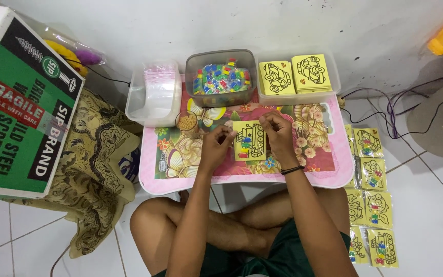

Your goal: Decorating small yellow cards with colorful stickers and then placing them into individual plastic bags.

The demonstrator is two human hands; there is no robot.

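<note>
A person sits cross-legged on the tiled floor behind a low pink surface (334, 177) printed with butterflies and flowers. Both hands hold 1 yellow card (249, 139) with a black line drawing and a few small coloured pieces on it, just above the middle of the surface. The left hand (215, 146) has its grip pinched shut on the card's left edge, thumb and fingertips together. The right hand (278, 131), with a dark band at the wrist, has its fingers curled down and closed on the card's upper right edge. Along the far edge of the surface stand 3 clear tubs: a left tub (139, 110) holding thin clear plastic bags, a middle tub (193, 64) full of small multicoloured pieces, and a right tub (334, 82) with 2 stacks of yellow cards. A small clear cup (187, 123) stands just in front of the middle tub, near the left hand. On the floor to the person's right lie finished cards in clear bags (375, 174), laid in 2 rough columns. To the left sits a green cardboard box (21, 113) on a patterned cloth (91, 200).
</note>
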